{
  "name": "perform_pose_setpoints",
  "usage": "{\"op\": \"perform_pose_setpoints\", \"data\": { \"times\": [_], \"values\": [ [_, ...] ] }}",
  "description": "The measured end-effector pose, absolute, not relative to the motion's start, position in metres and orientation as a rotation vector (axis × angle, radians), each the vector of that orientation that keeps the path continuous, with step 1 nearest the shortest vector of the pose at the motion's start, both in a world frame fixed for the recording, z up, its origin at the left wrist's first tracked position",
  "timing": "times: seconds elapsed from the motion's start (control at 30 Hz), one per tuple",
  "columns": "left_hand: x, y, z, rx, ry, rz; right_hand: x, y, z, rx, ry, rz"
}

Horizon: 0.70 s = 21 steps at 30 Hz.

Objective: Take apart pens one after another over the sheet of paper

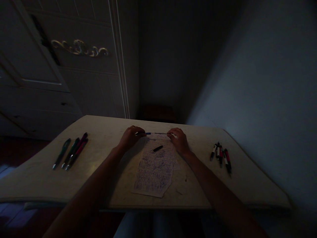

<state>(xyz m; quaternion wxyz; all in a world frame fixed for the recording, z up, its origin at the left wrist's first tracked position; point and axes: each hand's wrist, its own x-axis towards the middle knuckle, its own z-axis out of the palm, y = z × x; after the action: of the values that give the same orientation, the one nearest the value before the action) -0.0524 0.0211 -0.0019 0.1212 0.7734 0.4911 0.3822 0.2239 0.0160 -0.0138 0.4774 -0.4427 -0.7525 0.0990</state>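
Near the far edge of the table, my left hand (133,136) pinches a dark pen barrel with a blue end (148,133). Opposite it, the fingers of my right hand (178,140) are closed on a thin dark pen refill (160,133), which points toward the barrel's blue end. In the dim light I cannot tell whether the refill's tip touches the barrel. Below both hands lies a sheet of paper (153,172) covered in blue scribbles. A short black pen part (158,148) rests on its upper half.
Several long pens (74,152) in dark green, purple and pink lie at the table's left. Several shorter pens (221,155) in white, black and red are grouped at the right. A pale wall (272,99) borders the right side; a panelled cabinet (99,89) stands behind left.
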Motion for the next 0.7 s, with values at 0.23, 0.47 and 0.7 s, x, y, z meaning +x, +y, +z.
{"op": "perform_pose_setpoints", "data": {
  "times": [0.23,0.47,0.7],
  "values": [
    [-0.0534,0.0192,0.0018,2.262,1.501,1.112,0.2255,0.0162,-0.0135,-1.094,-1.846,0.217],
    [-0.0526,0.0217,-0.0027,2.307,1.467,1.084,0.2248,0.0168,-0.0165,-1.068,-1.868,0.175],
    [-0.0467,0.019,-0.0024,2.369,1.415,1.066,0.2195,0.0133,-0.0144,-1.0,-1.926,0.207]
  ]
}}
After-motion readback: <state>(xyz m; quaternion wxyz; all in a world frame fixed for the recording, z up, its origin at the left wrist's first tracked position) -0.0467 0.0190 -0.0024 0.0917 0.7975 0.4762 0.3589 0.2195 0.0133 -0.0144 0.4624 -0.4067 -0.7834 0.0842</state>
